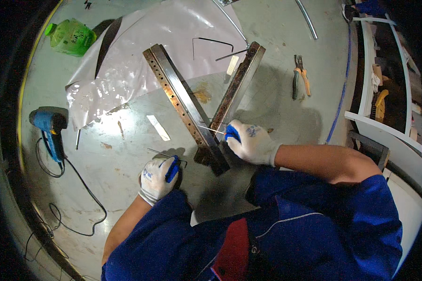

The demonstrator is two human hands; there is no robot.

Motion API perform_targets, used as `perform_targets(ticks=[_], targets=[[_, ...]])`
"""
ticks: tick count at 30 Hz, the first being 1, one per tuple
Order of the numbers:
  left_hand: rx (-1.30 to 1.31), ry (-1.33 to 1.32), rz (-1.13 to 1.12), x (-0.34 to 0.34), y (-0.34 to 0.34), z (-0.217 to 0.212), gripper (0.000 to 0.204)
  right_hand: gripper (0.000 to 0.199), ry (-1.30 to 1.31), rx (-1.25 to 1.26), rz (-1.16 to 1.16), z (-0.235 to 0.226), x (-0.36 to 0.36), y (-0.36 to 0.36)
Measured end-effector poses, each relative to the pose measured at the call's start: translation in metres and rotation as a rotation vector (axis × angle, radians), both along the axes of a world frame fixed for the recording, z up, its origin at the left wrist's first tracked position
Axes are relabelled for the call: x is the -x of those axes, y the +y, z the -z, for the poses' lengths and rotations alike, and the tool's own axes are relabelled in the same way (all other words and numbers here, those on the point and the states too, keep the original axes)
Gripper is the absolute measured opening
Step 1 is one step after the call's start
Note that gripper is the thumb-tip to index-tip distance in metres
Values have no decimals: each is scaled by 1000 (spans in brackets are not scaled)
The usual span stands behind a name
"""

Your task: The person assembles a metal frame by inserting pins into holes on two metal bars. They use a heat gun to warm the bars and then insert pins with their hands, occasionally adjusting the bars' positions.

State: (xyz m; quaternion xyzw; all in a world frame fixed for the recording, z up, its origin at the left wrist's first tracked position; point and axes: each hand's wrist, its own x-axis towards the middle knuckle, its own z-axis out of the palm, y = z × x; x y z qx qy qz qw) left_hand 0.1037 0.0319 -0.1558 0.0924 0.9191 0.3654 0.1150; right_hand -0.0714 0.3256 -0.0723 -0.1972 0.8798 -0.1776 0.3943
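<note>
Two steel bars lie in a V on the floor, their near ends together. The left bar point(187, 100) has a rusty face with a row of holes; the right bar point(241, 82) has a dark, rusty edge. My gloved right hand point(251, 143), beside the right bar, is closed round a thin screwdriver point(212, 129), its shaft reaching left across to the left bar. Its handle is mostly hidden by the fingers. My gloved left hand point(158, 179) is low on the floor with curled fingers beside an L-shaped hex key point(166, 154). Whether the fingers grip anything is hidden.
Pliers point(301, 77) lie at right, a blue heat gun point(51, 131) with a cord at left. A green jug point(72, 37) stands beside a plastic sheet point(131, 61) bearing more hex keys point(215, 40). A white-framed rack point(384, 122) borders the right; a person's shoe point(348, 13) shows far right.
</note>
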Motion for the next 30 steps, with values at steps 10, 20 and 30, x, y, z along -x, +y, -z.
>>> perform_targets(ticks=[10, 20, 30], targets=[[-70, 66, -30, -4, 13, 16, 44, 37, -116, -112, 59, 17, -48, -10], [-75, 4, -80, -9, 8, 16, 46, 30, -275, -35, 473, 29, -51, -74], [-89, 34, -119, -8, 9, 20, 44, 28, -142, -6, 432, 44, -49, -84]])
